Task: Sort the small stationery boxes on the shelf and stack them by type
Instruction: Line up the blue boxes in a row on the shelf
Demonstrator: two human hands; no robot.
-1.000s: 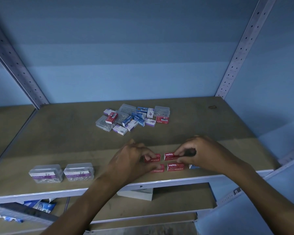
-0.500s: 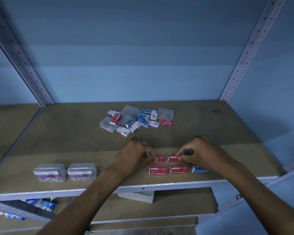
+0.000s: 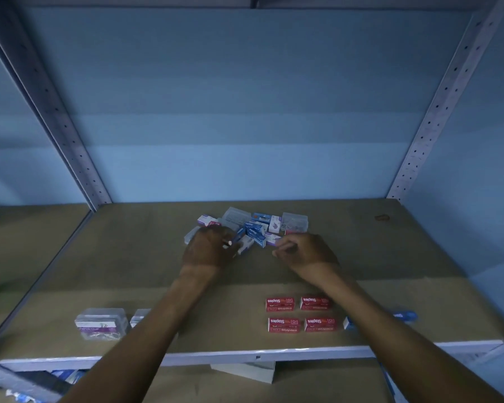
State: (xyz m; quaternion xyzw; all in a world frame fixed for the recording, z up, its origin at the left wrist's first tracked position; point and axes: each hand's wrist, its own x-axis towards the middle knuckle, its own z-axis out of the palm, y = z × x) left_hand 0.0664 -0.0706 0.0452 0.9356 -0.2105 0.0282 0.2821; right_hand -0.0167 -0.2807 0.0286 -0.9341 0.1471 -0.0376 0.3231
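Observation:
A mixed pile of small boxes [image 3: 255, 228] lies at the middle back of the shelf: blue, white-and-purple, red and clear plastic ones. My left hand [image 3: 208, 250] rests with curled fingers on the pile's left side, its fingertips against a white box [image 3: 245, 245]. My right hand [image 3: 304, 251] is curled at the pile's right front, beside a white-and-purple box [image 3: 272, 239]. What either hand holds is hidden. Several red staples boxes [image 3: 300, 314] lie in two rows near the front edge. Two clear boxes [image 3: 101, 324] stand at the front left, the second mostly behind my left forearm.
A blue box [image 3: 405, 317] lies at the front right, partly hidden by my right forearm. Perforated metal uprights [image 3: 437, 106] stand at both back corners. The shelf's white front rail [image 3: 245, 354] runs below my arms. A white box [image 3: 245, 372] sits on the lower shelf.
Both hands have left the red staples boxes at the front and reached back to the mixed pile. The red boxes now lie uncovered in two rows.

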